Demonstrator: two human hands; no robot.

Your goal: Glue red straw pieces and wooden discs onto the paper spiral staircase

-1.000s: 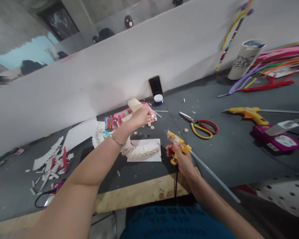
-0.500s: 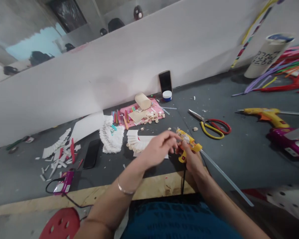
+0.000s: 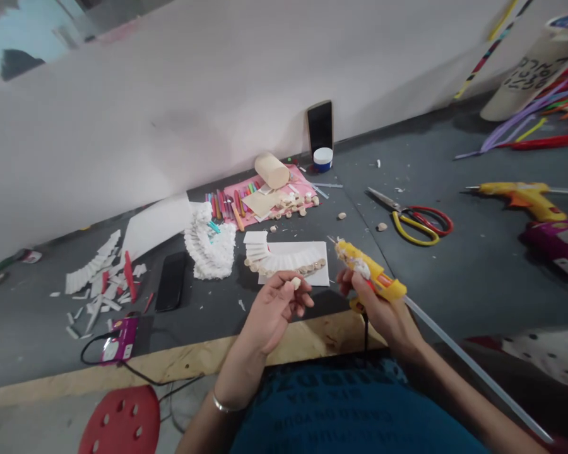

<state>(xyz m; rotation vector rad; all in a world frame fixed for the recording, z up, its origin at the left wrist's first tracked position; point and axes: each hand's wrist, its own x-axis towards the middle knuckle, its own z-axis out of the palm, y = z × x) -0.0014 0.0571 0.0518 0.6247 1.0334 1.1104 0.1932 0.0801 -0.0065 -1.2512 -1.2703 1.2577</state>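
Note:
Between the thumb and fingers of my left hand [image 3: 273, 315] is a small cream shell-like piece [image 3: 296, 284]. My right hand [image 3: 378, 309] is wrapped round the yellow glue gun [image 3: 392, 288], whose nozzle points up and left. A long clear glue stick [image 3: 447, 337] sticks out of its back. Just beyond my left hand lies a white card [image 3: 319, 248]. It carries a curved row of white folded strips [image 3: 288, 258], with beige shell-like pieces [image 3: 307, 268] along the near edge.
Scissors [image 3: 414, 226] and a second yellow glue gun [image 3: 525, 197] lie to the right. A black phone [image 3: 171, 284], a fluffy white piece [image 3: 213, 252] and white scraps [image 3: 97, 302] are to the left. Behind are a beige cylinder [image 3: 271, 170] and a lidded jar [image 3: 322, 160].
My left hand has moved away from the glue gun, left and nearer to me, and now shows the small piece in its fingers. The view has tilted downward, uncovering the card.

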